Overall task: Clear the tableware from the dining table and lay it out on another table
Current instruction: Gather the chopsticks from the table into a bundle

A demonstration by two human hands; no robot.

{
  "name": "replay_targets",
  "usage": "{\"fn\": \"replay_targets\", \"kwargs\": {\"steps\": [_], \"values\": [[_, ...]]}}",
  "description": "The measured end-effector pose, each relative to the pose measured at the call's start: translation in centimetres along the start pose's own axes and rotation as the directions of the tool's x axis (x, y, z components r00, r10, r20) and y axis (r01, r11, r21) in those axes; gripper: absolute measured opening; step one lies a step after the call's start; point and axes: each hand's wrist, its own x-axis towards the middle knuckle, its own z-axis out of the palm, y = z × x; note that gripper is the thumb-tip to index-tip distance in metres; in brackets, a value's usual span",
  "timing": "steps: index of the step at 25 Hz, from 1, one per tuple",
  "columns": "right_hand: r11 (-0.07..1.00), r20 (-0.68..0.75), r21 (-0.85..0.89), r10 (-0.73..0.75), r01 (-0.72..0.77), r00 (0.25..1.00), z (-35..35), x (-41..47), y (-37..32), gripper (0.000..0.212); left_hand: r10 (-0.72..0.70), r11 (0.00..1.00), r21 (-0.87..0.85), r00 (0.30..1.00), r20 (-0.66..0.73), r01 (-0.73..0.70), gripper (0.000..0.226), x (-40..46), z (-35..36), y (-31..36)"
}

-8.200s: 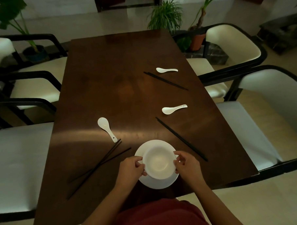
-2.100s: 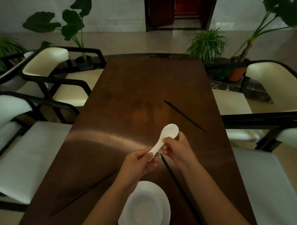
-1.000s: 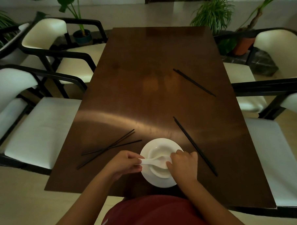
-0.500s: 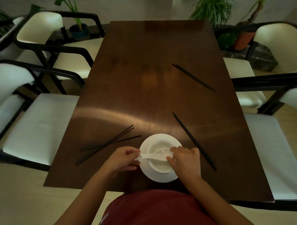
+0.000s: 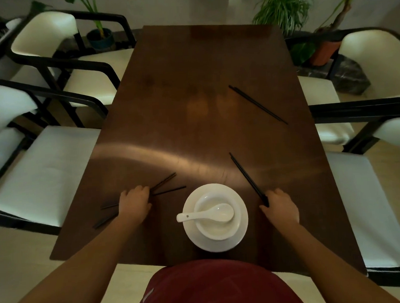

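A white plate (image 5: 242,218) sits near the front edge of the dark wooden dining table (image 5: 192,94), with a white bowl (image 5: 211,231) on it and white spoons (image 5: 220,212) stacked in the bowl. My left hand (image 5: 133,203) lies curled over the crossed black chopsticks (image 5: 166,181) left of the plate. My right hand (image 5: 280,207) closes on the near end of a black chopstick pair (image 5: 246,174) right of the plate. Both sets still lie flat on the table. A third pair of chopsticks (image 5: 257,104) lies further back on the right.
Cream-cushioned armchairs with black frames stand on the left (image 5: 46,171) and on the right (image 5: 368,201) of the table. Potted plants (image 5: 282,8) stand on the floor past the far end. My red shirt (image 5: 214,288) is against the front edge.
Both hands have let go of the spoon, which now rests in the bowl. The left hand moved out to the left chopsticks, the right hand to the right chopsticks.
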Motion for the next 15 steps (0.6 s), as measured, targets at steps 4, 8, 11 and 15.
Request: {"fn": "replay_targets", "kwargs": {"steps": [4,8,11,15], "values": [[1.0,-0.011,-0.023,0.02,-0.02,1.0,0.6,0.7,-0.3,0.015,-0.009,0.99,-0.144,0.997,-0.073,-0.002,0.022,0.3,1.3,-0.1],[0.997,0.044,-0.073,0.039,-0.036,0.998,0.2,1.7,-0.5,0.015,0.053,0.984,-0.168,0.998,-0.025,-0.056,0.018,1.5,1.7,-0.1],[0.994,0.09,-0.093,0.067,-0.059,0.994,-0.5,2.2,-0.5,0.015,0.088,0.987,-0.132,0.994,-0.061,-0.096,0.018,1.8,1.8,0.1],[0.983,0.175,0.148,0.086,-0.112,0.981,-2.7,3.3,-1.5,0.009,-0.043,0.929,-0.371,0.991,-0.126,-0.007,0.019,2.6,-1.1,0.1]]}}
